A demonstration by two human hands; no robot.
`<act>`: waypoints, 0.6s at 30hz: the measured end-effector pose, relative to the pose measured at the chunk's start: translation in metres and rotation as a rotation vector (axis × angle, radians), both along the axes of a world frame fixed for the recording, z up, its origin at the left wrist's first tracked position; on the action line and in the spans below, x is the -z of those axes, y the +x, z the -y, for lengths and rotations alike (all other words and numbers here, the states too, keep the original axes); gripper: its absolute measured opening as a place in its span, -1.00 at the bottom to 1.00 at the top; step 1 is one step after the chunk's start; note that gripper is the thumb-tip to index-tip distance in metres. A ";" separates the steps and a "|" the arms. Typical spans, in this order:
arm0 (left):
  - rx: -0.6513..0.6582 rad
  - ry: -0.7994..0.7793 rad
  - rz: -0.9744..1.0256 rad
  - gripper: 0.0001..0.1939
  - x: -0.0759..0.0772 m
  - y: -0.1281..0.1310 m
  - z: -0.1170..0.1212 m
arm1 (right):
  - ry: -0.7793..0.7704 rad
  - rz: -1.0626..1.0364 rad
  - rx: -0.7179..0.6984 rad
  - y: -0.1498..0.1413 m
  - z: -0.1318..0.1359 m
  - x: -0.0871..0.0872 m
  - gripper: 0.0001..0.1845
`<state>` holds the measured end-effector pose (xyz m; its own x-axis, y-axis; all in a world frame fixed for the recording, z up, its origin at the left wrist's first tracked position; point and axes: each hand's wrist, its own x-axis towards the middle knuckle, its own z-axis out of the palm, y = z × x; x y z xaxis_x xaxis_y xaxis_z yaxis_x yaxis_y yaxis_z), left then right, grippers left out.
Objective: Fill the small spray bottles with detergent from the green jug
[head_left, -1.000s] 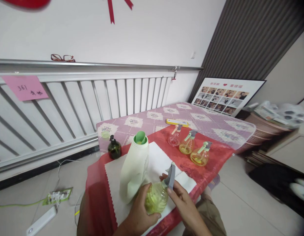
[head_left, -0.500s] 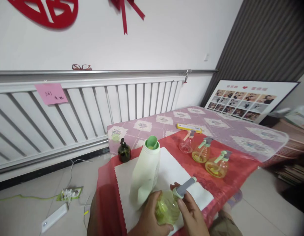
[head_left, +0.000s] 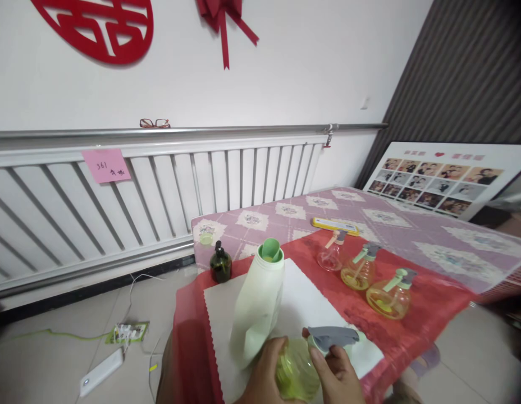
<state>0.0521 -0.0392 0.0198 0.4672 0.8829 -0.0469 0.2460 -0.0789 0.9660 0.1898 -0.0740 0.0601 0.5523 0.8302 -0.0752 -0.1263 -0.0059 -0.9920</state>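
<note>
My left hand (head_left: 266, 376) is wrapped round a clear spray bottle (head_left: 296, 370) with yellow-green liquid inside. The fingers of my right hand (head_left: 338, 373) are closed on the bottle's grey and pale green spray head (head_left: 332, 338), at the neck. Just left of it stands a large pale green jug (head_left: 256, 308) with a green pour spout (head_left: 271, 249) at its mouth. On the red cloth to the right are three more spray bottles: a pinkish one (head_left: 330, 258), a yellow one (head_left: 358, 275) and another yellow one (head_left: 389, 300).
A dark green pump bottle (head_left: 220, 266) stands behind the jug. White paper (head_left: 298, 286) lies over the red cloth (head_left: 437, 280). A yellow-edged case (head_left: 335, 226) and a small green cap (head_left: 206, 239) are on the patterned tablecloth (head_left: 382, 217). A radiator (head_left: 227, 179) runs along the wall.
The spray head in my right hand has turned, its grey side now facing up and its nozzle pointing right. My left hand still holds the bottle. The whole view has shifted slightly.
</note>
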 end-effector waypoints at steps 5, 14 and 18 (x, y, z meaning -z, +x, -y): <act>-0.044 -0.023 -0.045 0.08 0.001 0.001 0.001 | -0.027 -0.040 -0.054 0.008 0.005 0.005 -0.48; -0.055 -0.013 -0.021 0.08 0.004 0.004 0.000 | -0.069 -0.016 -0.028 0.014 -0.002 0.015 -0.55; -0.041 -0.002 -0.027 0.03 0.001 0.005 0.000 | -0.086 0.001 0.047 0.010 -0.004 0.020 -0.56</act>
<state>0.0566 -0.0388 0.0191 0.4294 0.9010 -0.0611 0.2753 -0.0662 0.9591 0.1998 -0.0698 0.0402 0.5904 0.7941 -0.1442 -0.1271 -0.0850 -0.9882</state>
